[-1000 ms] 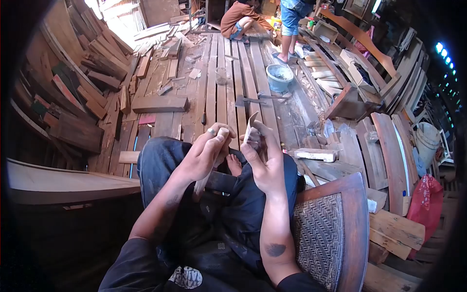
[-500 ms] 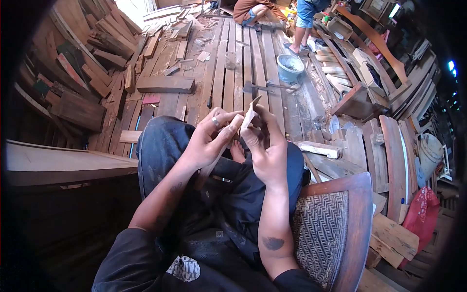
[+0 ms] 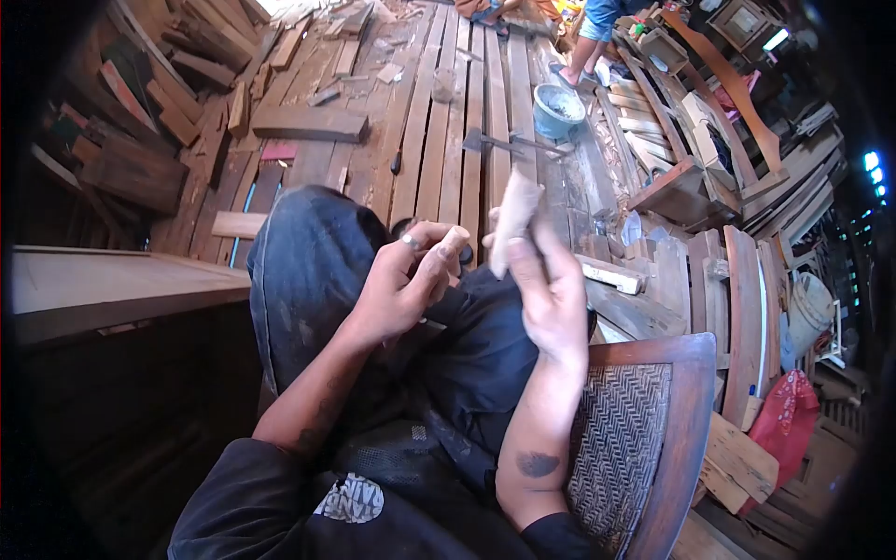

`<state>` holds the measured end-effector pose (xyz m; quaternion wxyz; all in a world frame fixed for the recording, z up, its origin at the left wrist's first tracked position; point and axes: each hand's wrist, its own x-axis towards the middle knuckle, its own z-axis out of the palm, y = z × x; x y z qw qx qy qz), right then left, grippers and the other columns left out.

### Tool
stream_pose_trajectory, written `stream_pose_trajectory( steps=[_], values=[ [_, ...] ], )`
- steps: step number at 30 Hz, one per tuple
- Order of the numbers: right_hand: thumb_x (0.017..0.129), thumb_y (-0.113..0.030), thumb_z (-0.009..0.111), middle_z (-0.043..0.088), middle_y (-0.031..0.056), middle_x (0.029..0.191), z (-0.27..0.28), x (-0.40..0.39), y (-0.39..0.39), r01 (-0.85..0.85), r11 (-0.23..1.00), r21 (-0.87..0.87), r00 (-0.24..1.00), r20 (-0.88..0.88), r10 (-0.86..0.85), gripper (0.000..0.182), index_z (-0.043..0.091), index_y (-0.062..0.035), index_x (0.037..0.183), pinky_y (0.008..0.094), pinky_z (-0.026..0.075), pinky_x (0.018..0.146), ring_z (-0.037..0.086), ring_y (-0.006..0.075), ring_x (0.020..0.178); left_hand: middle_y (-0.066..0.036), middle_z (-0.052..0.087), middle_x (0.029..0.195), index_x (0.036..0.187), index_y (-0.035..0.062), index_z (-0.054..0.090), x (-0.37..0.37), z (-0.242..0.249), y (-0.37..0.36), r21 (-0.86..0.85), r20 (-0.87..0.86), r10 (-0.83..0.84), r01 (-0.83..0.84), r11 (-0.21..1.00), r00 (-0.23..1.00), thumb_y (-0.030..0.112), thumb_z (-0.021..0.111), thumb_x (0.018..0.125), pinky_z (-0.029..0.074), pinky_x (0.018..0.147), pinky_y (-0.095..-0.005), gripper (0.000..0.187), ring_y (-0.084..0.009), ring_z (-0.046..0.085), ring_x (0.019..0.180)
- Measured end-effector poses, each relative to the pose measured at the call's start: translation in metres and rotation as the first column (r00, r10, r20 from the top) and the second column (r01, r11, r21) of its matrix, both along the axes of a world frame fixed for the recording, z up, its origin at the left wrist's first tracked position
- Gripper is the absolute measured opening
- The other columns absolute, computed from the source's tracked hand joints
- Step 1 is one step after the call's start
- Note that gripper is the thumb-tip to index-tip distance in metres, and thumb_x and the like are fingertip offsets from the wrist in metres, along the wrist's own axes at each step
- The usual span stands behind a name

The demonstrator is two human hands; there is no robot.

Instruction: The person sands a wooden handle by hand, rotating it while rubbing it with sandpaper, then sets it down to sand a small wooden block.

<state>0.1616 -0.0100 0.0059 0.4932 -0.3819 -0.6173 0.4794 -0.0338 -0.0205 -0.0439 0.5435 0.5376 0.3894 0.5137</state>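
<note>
1. The right hand (image 3: 551,299) is closed on a pale, flat, stiff strip of sandpaper-like sheet (image 3: 513,219), thumb along its near face and fingers behind. The strip stands nearly upright above the lap, over the dark blue trousers (image 3: 308,271), with its top edge free. I judge a lower pinch would keep it from flopping.
2. The left hand (image 3: 401,289), which wears a silver ring (image 3: 408,241), is curled shut with the thumb pressed on the fingertips. It may be nipping something small, but the picture does not show what. It sits just beside the strip, not touching it.
3. Folding or tearing the strip looks like the work in hand. To do it well, bring the left thumb and forefinger to the edge opposite the right thumb, so that both pinches meet on one line.
4. Crease against the thumb pad first, then work along the line in short steps. A single long pull would likely run crooked.
5. Keep the strip over the lap. A dropped piece could slip between the long brown wooden floor planks (image 3: 448,140).
6. The brown wooden chair with a woven cane panel (image 3: 621,439) stands close at the right elbow, so keep that forearm tucked in.
7. A hammer-like tool (image 3: 485,143) and a light blue plastic bucket (image 3: 558,110) lie well apart on the floor, towards the far end of the planks, out of reach from this seat.
</note>
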Motion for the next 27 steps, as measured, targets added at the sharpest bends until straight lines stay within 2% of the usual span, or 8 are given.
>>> stream_pose_trajectory(
  steps=[5,7,9,12,15,18,23,27],
  values=[
    [0.105,-0.01,0.058,0.065,0.0126,0.122,0.008,0.008,-0.03,0.071,0.992,0.104,0.981,0.172,-0.088,0.041,0.056,0.0059,0.143,0.0297,0.049,0.094,0.064,0.0178,0.102,-0.004,0.061,0.082,0.122,-0.0019,0.062,0.002,-0.016,-0.024,0.078,-0.043,-0.05,0.053,0.996,0.998,0.01,0.052,0.106,0.049,0.065,-0.027,0.022,-0.01,0.057,0.068],
    [0.105,-0.009,0.058,0.063,0.0135,0.123,0.007,0.006,-0.048,0.1,0.99,0.099,0.963,0.242,-0.121,0.04,0.057,0.0058,0.142,0.0304,0.049,0.095,0.063,0.0192,0.104,-0.006,0.063,0.084,0.123,-0.0024,0.062,0.004,-0.016,-0.035,-0.036,-0.021,-0.145,0.144,0.989,0.989,0.009,0.053,0.105,0.051,0.068,-0.0296,0.023,-0.013,0.059,0.07],
    [0.105,-0.008,0.058,0.061,0.0144,0.125,0.008,0.003,-0.059,0.122,0.985,0.119,0.939,0.309,-0.153,0.04,0.058,0.0057,0.142,0.0311,0.049,0.095,0.063,0.0205,0.106,-0.003,0.06,0.079,0.117,-0.0016,0.062,0.015,-0.027,-0.042,0.08,-0.032,-0.101,0.103,0.991,0.994,0.012,0.051,0.108,0.046,0.062,-0.0267,0.02,-0.0092,0.055,0.065],
    [0.105,-0.008,0.057,0.058,0.0145,0.127,0.008,-0.007,-0.08,0.167,0.985,0.034,0.926,0.337,-0.169,0.04,0.057,0.0052,0.143,0.033,0.049,0.097,0.063,0.0215,0.106,-0.019,0.068,0.107,0.119,-0.0065,0.061,0.013,-0.035,-0.043,0.099,-0.092,-0.207,0.215,0.971,0.974,0.01,0.056,0.104,0.053,0.088,-0.038,0.023,-0.031,0.068,0.095],
    [0.105,-0.008,0.057,0.056,0.0143,0.126,0.001,-0.018,-0.093,0.163,0.987,0.007,0.891,0.428,-0.15,0.039,0.058,0.0048,0.142,0.0336,0.048,0.101,0.06,0.0232,0.113,-0.004,0.06,0.08,0.111,-0.0023,0.063,0.008,-0.032,-0.042,0.152,-0.014,-0.181,0.181,0.972,0.983,0.014,0.051,0.108,0.047,0.066,-0.0292,0.02,-0.0117,0.057,0.071],
    [0.105,-0.009,0.056,0.055,0.014,0.127,0.003,-0.023,-0.087,0.109,0.994,-0.003,0.897,0.431,-0.097,0.04,0.057,0.0053,0.143,0.0335,0.047,0.101,0.058,0.0227,0.115,-0.003,0.059,0.078,0.111,-0.0021,0.063,-0.003,-0.024,-0.036,0.077,0.074,-0.192,0.186,0.979,0.979,0.016,0.05,0.109,0.047,0.066,-0.0285,0.022,-0.01,0.056,0.072],
    [0.108,-0.015,0.051,0.053,0.0124,0.124,0.049,-0.038,-0.034,0.008,0.993,0.118,0.943,0.329,-0.047,0.047,0.049,0.007,0.149,0.0305,0.05,0.088,0.058,0.0188,0.101,-0.007,0.064,0.081,0.113,-0.0022,0.062,-0.02,0.051,0.014,0.385,0.038,-0.141,0.115,0.916,0.989,0.023,0.049,0.111,0.049,0.069,-0.0312,0.028,-0.0146,0.06,0.072],
    [0.107,-0.015,0.048,0.053,0.0114,0.118,0.091,-0.056,0.013,0.055,0.946,0.32,0.97,0.208,-0.126,0.035,0.058,0.0095,0.129,0.0306,0.047,0.085,0.055,0.0178,0.1,-0.017,0.068,0.086,0.111,-0.0012,0.062,-0.038,0.115,0.068,0.547,-0.113,-0.087,0.135,0.826,0.99,0.02,0.05,0.108,0.053,0.076,-0.0399,0.024,-0.031,0.07,0.082]
  ],
)
